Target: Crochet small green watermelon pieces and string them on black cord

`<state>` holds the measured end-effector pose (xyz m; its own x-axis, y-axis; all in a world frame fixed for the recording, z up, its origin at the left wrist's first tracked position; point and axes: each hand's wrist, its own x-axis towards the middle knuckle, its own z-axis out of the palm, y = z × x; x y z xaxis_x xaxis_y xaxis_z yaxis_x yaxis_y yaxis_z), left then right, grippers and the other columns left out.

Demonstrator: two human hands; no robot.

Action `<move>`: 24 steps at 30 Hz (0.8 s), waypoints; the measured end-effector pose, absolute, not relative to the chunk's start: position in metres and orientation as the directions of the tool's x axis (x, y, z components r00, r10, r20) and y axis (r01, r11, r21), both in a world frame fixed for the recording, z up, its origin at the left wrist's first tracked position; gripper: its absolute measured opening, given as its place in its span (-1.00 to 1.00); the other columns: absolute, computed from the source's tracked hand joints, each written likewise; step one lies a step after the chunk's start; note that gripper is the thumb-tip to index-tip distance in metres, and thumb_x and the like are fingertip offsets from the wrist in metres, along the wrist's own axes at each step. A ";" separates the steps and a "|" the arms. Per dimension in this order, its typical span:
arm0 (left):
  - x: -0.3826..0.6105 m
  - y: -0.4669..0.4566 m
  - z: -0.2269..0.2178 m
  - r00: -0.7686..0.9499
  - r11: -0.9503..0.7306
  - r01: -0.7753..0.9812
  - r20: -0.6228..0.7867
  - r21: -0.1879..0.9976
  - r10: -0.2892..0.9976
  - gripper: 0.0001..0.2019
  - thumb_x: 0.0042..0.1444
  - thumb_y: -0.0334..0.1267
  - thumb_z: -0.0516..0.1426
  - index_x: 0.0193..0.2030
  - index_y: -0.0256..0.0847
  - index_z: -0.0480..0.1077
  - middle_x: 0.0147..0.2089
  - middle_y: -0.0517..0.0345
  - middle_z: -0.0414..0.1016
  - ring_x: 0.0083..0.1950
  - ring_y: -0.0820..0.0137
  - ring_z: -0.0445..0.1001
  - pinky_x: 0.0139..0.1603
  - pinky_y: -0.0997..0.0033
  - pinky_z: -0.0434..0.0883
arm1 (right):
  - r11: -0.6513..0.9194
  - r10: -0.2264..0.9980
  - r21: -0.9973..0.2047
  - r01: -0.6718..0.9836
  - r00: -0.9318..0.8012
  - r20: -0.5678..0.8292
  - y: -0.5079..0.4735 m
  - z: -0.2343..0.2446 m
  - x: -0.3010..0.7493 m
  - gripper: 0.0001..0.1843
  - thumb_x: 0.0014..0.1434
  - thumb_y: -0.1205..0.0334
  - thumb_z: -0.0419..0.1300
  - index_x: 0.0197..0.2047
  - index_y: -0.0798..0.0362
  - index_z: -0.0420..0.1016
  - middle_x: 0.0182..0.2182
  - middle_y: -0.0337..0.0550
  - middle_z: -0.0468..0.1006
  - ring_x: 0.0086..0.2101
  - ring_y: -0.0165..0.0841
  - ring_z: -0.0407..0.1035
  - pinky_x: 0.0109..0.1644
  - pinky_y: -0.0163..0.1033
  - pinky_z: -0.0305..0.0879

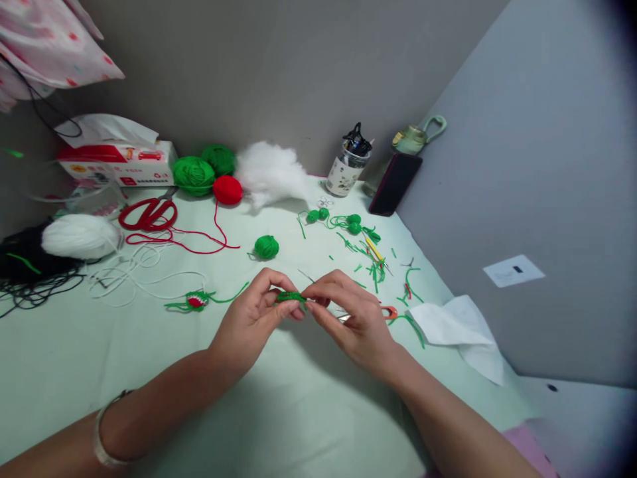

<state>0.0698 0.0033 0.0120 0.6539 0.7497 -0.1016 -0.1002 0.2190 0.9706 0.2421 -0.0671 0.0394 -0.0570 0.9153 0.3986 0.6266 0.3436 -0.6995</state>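
Observation:
My left hand is closed round a small green crocheted piece, with the thumb along its near edge. The fingertips of my right hand pinch the right end of the same piece. A thin metal shaft shows just beyond the piece; whether it is a needle or a hook, and what holds it, I cannot tell. Left of my hands lies a small red, white and green crocheted piece with green tails. Beyond them rests a small green yarn ball. An orange-handled tool is partly hidden by my right hand.
At the back are green yarn balls, a red ball, white stuffing, a pen jar and a leaning phone. Red scissors and white yarn lie left; green scraps and a tissue, right.

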 end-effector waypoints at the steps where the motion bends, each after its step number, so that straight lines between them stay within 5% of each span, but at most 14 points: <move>1: 0.070 0.003 0.011 0.653 0.216 -0.126 -0.083 0.968 0.753 -0.87 0.24 -0.25 0.19 -0.18 -0.13 0.27 -0.22 0.25 0.45 -0.21 0.47 0.52 -0.08 0.39 0.44 | 0.352 0.913 -0.696 0.625 -0.066 0.402 -0.067 0.039 0.242 -0.82 0.29 0.40 0.16 -0.07 0.05 0.52 -0.28 -0.10 0.51 -0.29 -0.41 0.41 -0.29 -0.31 0.36; 12: 0.071 -0.001 0.007 0.666 0.197 -0.230 0.007 0.953 0.745 -0.82 0.25 -0.43 0.11 -0.22 -0.14 0.14 0.01 0.22 0.35 -0.19 0.56 0.52 -0.11 0.47 0.49 | 0.413 0.900 -0.679 0.607 -0.157 0.407 -0.068 0.038 0.243 -0.80 0.31 0.41 0.14 -0.06 0.00 0.50 -0.24 -0.11 0.46 -0.25 -0.39 0.41 -0.23 -0.28 0.38; 24: 0.073 -0.002 0.006 0.687 0.192 -0.267 0.047 0.945 0.725 -0.88 0.30 -0.38 0.08 -0.20 -0.14 0.18 -0.07 0.22 0.37 -0.16 0.54 0.49 -0.08 0.45 0.49 | 0.431 0.888 -0.682 0.591 -0.145 0.436 -0.067 0.034 0.241 -0.80 0.28 0.43 0.17 -0.04 0.05 0.46 -0.24 -0.10 0.45 -0.25 -0.38 0.41 -0.20 -0.26 0.38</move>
<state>0.0727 -0.0018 0.0060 0.6869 0.7253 0.0465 -0.2666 0.1919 0.9445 0.2412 -0.0669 0.0339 -0.1448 0.8880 0.4364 0.5907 0.4315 -0.6819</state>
